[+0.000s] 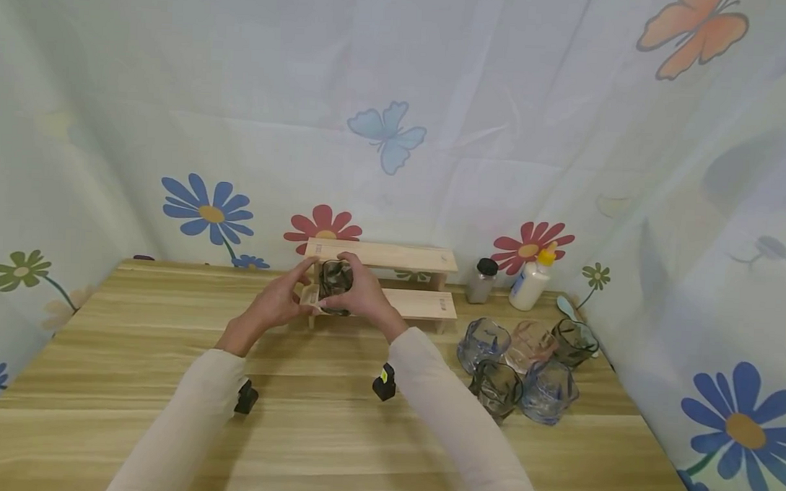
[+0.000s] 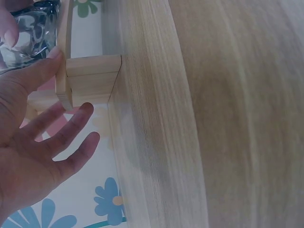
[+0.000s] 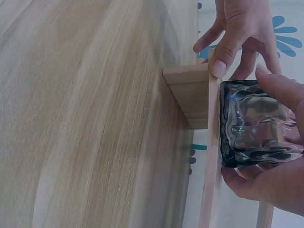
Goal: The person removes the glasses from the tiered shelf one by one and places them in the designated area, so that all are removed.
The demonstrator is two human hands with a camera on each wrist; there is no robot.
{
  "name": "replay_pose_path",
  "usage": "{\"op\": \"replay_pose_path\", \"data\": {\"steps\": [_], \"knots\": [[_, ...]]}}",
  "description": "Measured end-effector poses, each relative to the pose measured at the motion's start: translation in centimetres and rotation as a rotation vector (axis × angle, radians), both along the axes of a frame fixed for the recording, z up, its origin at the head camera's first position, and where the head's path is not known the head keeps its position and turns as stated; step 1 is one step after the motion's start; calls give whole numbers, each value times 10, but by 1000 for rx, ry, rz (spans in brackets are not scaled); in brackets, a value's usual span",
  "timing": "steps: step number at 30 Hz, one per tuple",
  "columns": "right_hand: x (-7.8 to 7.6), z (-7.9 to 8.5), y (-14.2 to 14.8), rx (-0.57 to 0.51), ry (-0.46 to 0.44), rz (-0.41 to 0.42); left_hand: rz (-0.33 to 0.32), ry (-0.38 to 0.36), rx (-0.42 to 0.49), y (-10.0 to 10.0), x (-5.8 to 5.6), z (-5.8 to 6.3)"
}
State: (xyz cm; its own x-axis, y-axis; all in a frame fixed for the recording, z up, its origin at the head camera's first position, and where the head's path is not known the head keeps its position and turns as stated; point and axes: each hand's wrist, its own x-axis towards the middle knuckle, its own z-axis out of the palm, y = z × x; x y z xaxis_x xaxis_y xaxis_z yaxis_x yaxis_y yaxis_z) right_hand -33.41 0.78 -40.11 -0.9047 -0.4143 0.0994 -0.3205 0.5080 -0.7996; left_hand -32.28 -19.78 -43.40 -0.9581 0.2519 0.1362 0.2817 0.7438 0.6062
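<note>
A dark grey, wavy-sided glass (image 1: pixel 336 274) stands on the lower board at the left end of a small two-tier wooden shelf (image 1: pixel 413 304). My right hand (image 1: pixel 367 294) grips this glass, with fingers and thumb on opposite sides, as the right wrist view shows. The base of the glass (image 3: pixel 259 126) is right at the board. My left hand (image 1: pixel 275 301) holds the left end of the lower board. Its thumb (image 2: pixel 45 71) presses on the board's front edge, while the other fingers reach around the end, partly hidden behind the wood.
Several wavy glasses, blue, pinkish and dark grey (image 1: pixel 497 388), cluster on the right of the table. Behind them stand a black-capped jar (image 1: pixel 481 283) and a white bottle (image 1: pixel 528 285) with a yellow top. A light blue spoon (image 1: pixel 566 307) lies by the right edge. Patterned curtains border the table.
</note>
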Motion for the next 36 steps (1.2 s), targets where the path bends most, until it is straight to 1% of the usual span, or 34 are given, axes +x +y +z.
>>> {"op": "replay_pose_path", "data": {"steps": [3,9,16,19,24,30,36], "knots": [[0,0,1,-4,8,-5,-2,4,0,1,0,0],[0,0,5,34,37,-34,2,3,-2,4,1,0],[3,2,17,45,24,-33,6,-26,-5,5,1,-1],[6,8,24,34,26,-22,15,-29,-8,5,1,-1],[10,21,41,31,49,-3,27,-29,-8,5,0,1],[21,38,64,47,63,-29,35,-18,-18,3,0,2],[31,48,94,88,93,-67,39,-29,-13,4,-2,0]]}}
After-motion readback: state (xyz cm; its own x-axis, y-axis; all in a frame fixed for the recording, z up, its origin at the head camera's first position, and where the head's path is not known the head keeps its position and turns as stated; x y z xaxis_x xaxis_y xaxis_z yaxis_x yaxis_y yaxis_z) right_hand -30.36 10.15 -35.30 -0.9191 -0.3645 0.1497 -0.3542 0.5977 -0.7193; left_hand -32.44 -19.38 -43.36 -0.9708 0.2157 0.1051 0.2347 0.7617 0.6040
